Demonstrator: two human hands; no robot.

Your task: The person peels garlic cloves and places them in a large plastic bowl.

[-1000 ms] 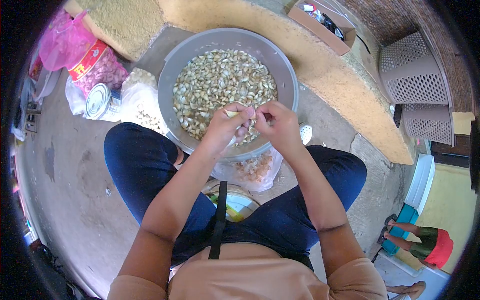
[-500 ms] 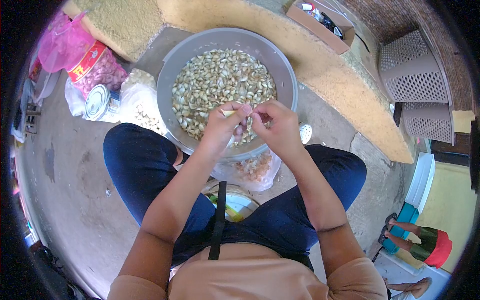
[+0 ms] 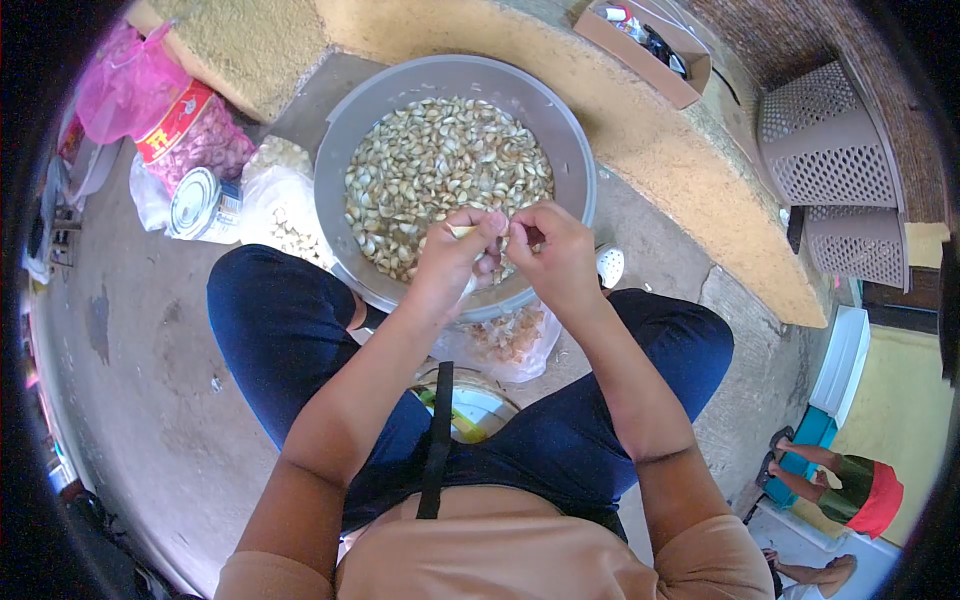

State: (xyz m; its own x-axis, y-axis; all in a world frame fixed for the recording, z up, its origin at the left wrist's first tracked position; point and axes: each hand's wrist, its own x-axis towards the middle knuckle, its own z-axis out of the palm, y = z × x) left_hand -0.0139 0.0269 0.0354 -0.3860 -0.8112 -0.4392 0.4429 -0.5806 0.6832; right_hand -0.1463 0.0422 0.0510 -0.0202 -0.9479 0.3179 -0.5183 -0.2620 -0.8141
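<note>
A large grey basin [image 3: 350, 120] full of garlic cloves [image 3: 440, 160] stands on the concrete floor between my knees. Over its near rim my left hand [image 3: 450, 255] pinches a pale garlic clove [image 3: 462, 230] between thumb and fingers. My right hand [image 3: 555, 250] is close against it, fingertips closed on the clove's other end or its skin. The two hands touch above the cloves.
A clear bag of peelings [image 3: 505, 340] lies under the basin's near edge. Left of the basin are a tin can [image 3: 195, 200], white bags [image 3: 280, 205], and a pink bag [image 3: 130, 80]. A plate [image 3: 480, 410] sits between my legs. Another person [image 3: 850, 485] stands at far right.
The hands stay over the basin's near rim; the fingers have shifted slightly on the clove between the frames.
</note>
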